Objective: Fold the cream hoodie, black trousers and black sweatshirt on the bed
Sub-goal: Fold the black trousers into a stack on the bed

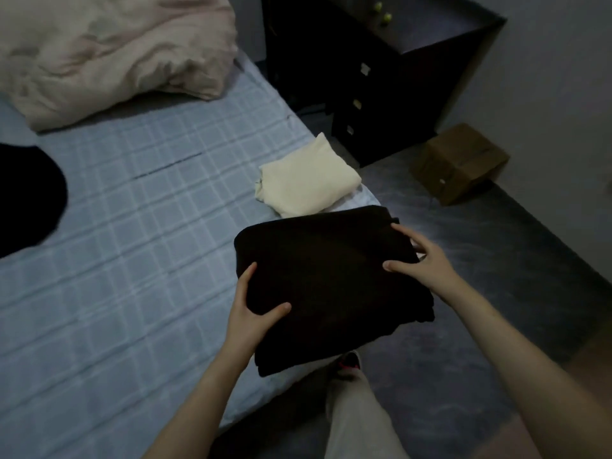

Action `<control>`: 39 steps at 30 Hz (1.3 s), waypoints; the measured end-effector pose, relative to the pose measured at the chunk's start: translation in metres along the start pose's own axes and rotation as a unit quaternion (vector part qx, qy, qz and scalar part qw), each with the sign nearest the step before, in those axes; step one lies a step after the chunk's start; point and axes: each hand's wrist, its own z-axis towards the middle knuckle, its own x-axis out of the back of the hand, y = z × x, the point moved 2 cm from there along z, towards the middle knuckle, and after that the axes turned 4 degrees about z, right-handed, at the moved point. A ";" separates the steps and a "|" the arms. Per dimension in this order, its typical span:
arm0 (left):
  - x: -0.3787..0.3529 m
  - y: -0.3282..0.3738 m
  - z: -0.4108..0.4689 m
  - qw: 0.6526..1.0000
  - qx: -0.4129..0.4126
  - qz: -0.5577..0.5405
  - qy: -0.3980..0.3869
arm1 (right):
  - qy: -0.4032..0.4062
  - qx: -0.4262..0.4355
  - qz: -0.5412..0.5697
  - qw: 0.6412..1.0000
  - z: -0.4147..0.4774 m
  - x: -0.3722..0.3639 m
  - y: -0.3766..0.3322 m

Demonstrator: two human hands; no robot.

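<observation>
Thumbs on top, the left hand [255, 313] and right hand [422, 260] grip opposite sides of the folded black garment [331, 276] at the near right edge of the bed [132, 260], just nearer than the folded cream hoodie [308, 180].

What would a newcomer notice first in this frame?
The folded black garment in the middle stands out first, gripped at either side by the left hand and right hand over the near corner of the bed. Just beyond it the folded cream hoodie lies by the bed's right edge. A second black garment lies at the left edge of the view.
</observation>
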 end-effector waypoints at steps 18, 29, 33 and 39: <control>-0.196 -0.078 0.173 0.980 0.129 -0.074 0.135 | -0.181 0.006 -0.054 0.982 0.309 0.054 0.113; -0.195 -0.063 0.179 0.963 0.198 0.108 0.150 | -0.111 0.103 -0.313 0.937 0.308 0.053 0.109; -0.205 -0.039 0.186 0.887 0.016 0.425 0.178 | -0.132 0.330 -0.409 0.840 0.291 0.014 0.097; -0.224 -0.080 0.232 0.831 -0.048 0.544 0.104 | -0.157 0.305 -0.470 0.813 0.311 0.005 0.151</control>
